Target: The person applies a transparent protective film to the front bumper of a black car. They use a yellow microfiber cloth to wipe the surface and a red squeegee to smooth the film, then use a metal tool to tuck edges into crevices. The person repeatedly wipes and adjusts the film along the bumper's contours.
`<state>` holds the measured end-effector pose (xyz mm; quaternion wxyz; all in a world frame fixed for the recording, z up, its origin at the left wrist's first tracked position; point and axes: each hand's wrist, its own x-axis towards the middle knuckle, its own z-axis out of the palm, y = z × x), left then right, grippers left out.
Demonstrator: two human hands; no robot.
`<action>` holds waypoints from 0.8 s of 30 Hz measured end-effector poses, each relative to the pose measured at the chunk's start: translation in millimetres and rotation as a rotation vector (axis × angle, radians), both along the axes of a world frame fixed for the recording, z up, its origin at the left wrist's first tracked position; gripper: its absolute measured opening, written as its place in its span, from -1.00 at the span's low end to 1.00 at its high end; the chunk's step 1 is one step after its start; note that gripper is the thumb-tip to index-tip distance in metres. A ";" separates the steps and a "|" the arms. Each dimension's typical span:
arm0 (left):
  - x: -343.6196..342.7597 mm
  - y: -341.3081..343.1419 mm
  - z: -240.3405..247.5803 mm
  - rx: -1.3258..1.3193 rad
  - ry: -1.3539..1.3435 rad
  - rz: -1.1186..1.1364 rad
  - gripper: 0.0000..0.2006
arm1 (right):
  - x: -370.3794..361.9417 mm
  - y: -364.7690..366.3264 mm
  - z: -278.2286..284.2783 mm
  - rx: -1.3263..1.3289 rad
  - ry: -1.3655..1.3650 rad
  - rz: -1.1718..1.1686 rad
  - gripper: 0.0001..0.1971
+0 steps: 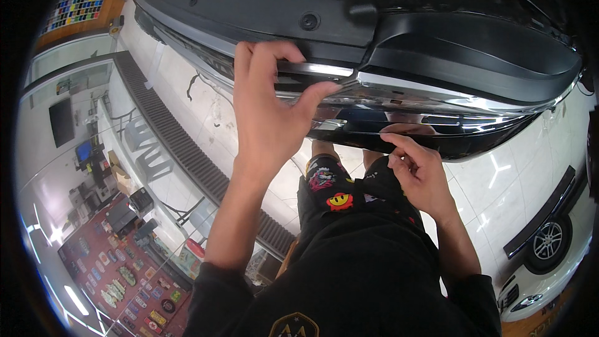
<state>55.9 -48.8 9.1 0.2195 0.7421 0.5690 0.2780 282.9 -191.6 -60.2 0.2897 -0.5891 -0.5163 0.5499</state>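
The front of a dark car spans the top of the view, with a black plastic cover (262, 9) over its engine bay edge and a chrome trim strip (412, 84) below. My left hand (268, 112) curls its fingers over the upper edge, while its thumb presses from the front, so the strip lies between them. Lower and to the right, my right hand (421, 178) has its forefinger at the lower edge of the glossy black bumper (449, 143). Its other fingers are curled in toward the thumb; whatever they hold, if anything, is hidden.
A headlight section (474, 56) bulges at the right. Pale floor tiles (493, 175) run under the car. A dark slatted grate (181, 143) crosses the left side. A white car (561, 281) with its wheel stands at the lower right, and shelves and boxes line the left.
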 end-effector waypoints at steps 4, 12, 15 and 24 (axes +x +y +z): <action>-19.9 2.9 -19.1 0.257 0.035 -0.279 -0.73 | -0.2 -2.5 0.1 0.009 0.006 -0.008 -0.57; -32.2 30.9 -17.8 0.552 0.256 -0.559 -0.61 | -0.5 -6.1 0.8 0.012 0.009 -0.023 -0.58; -32.2 37.5 -10.1 0.533 0.286 -0.632 -0.65 | -0.1 -8.6 -6.4 0.041 0.010 -0.031 -0.59; -21.1 9.1 -25.1 0.384 0.103 -0.311 -0.67 | 0.8 -10.4 -10.4 0.036 0.055 -0.070 -0.58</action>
